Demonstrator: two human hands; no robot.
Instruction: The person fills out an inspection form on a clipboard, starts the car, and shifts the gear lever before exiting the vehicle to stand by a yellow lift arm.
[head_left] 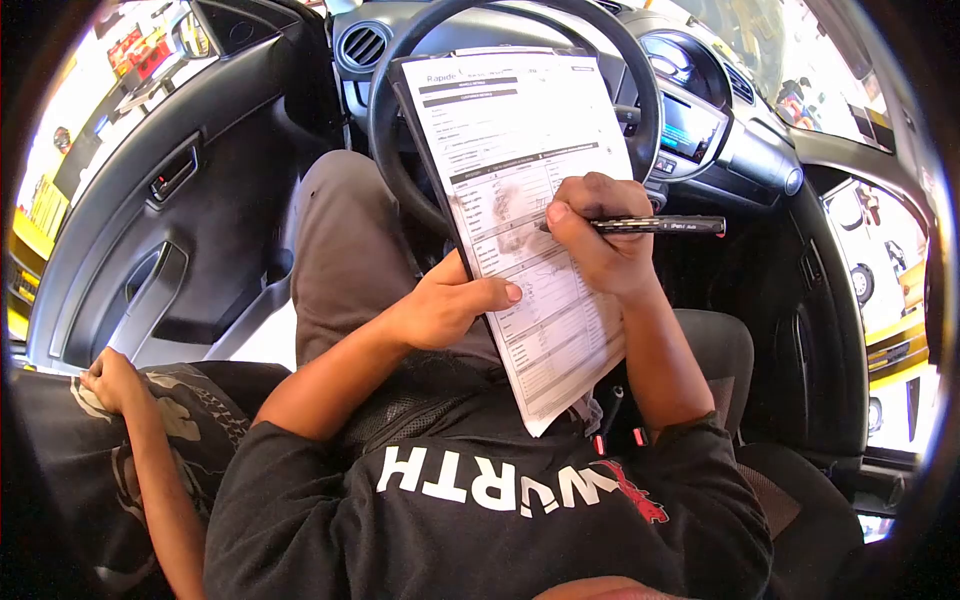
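Note:
A printed form (530, 350) with smudges and handwritten marks lies on a dark clipboard (447, 215), tilted against the steering wheel (655, 110). My left hand (447, 303) grips the clipboard's left edge, thumb on top of the paper and the other fingers hidden beneath. In my right hand (605, 235) a black pen (675, 226) is pinched, its tip at the middle rows of the form. The pen's back end points right. The right hand rests over the page's right side.
I sit in a car seat, dashboard ahead with a lit screen (690, 128). An open door (190, 200) stands on the left. Another person's hand (113, 380) and camouflage-clad leg (190, 420) are at lower left. Red seat-belt buckles (640, 437) show beside the seat.

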